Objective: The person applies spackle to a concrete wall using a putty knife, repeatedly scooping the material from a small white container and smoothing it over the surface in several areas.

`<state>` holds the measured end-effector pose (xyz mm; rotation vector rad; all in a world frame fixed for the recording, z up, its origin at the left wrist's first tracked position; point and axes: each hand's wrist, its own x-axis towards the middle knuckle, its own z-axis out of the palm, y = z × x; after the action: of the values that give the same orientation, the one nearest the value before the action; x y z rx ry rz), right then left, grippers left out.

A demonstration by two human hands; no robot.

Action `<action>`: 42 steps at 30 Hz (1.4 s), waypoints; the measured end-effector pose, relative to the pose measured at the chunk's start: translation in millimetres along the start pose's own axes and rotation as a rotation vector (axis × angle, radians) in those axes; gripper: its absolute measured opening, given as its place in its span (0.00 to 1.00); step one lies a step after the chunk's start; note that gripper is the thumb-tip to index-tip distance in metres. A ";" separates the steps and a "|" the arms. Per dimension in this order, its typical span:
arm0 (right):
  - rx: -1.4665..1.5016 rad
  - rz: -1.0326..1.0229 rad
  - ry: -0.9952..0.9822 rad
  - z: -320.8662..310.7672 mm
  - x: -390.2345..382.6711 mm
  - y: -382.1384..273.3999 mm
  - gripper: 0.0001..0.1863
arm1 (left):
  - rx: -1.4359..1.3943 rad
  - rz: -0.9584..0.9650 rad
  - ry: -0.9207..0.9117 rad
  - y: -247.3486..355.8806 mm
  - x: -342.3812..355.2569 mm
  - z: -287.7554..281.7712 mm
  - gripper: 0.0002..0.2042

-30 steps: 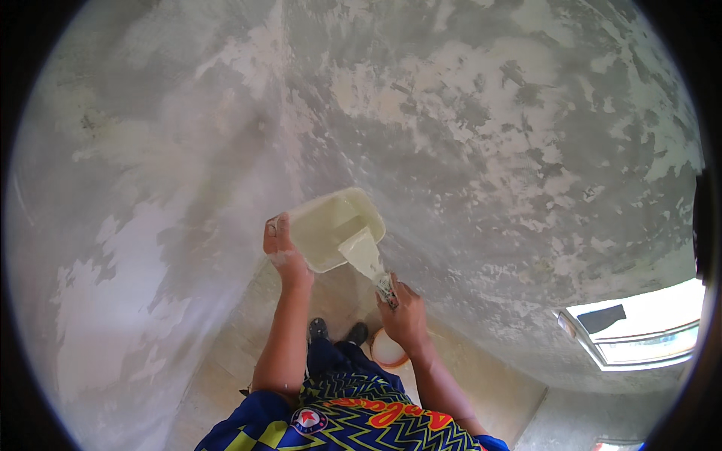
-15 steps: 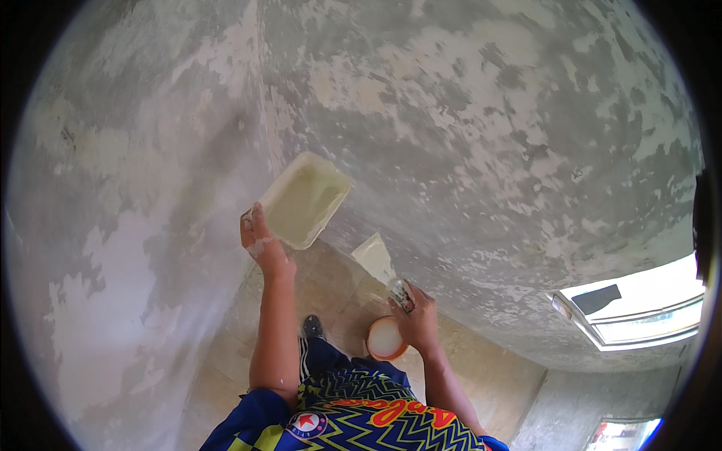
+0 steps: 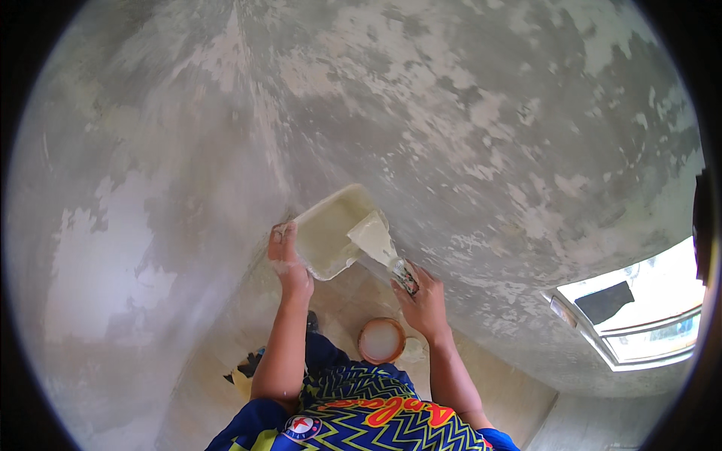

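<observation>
My left hand (image 3: 288, 255) grips a shallow, cream-coloured rectangular tray (image 3: 355, 194) by its left side, thumb and fingers closed on the edge. Pale putty is smeared over the tray's inside. In my right hand (image 3: 425, 301) is a putty knife (image 3: 374, 237), its handle wrapped by my fingers. The wide blade, coated with pale paste, overlaps the right part of the tray; whether it touches the surface I cannot tell. Both hands carry whitish smears.
A grey wall (image 3: 466, 135) with whitish patches rises ahead, meeting another patchy wall (image 3: 113, 248) on the left. Below me, an orange-rimmed bucket (image 3: 362, 342) with pale contents stands on the tiled floor. Dark and yellowish items (image 3: 244, 366) lie left of my forearm. A window (image 3: 647, 308) is at right.
The tray has moved right and nearer to me, and the putty knife's blade, apart from it before, now overlaps it. My view has shifted, bringing the items at left into sight.
</observation>
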<state>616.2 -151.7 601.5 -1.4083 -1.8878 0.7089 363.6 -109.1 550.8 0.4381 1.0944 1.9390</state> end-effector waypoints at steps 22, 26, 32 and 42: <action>-0.064 -0.207 0.027 -20.4 -100.0 60.3 0.25 | -0.145 -0.093 0.337 -5.9 -90.5 16.8 0.20; 0.168 -0.008 -0.018 0.1 -78.3 32.6 0.18 | -0.142 -0.018 0.308 16.8 -49.7 -3.3 0.19; 0.698 0.286 -0.524 39.2 -7.0 -16.7 0.19 | -0.206 -0.095 0.230 39.8 -4.7 -26.8 0.19; 0.913 0.425 -0.635 125.4 49.4 -57.7 0.24 | -0.303 -0.071 0.219 69.1 34.5 -74.5 0.18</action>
<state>474.6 -123.7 575.5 -1.0044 -1.2989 2.0939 261.2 -138.8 563.0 0.0215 0.9134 2.0811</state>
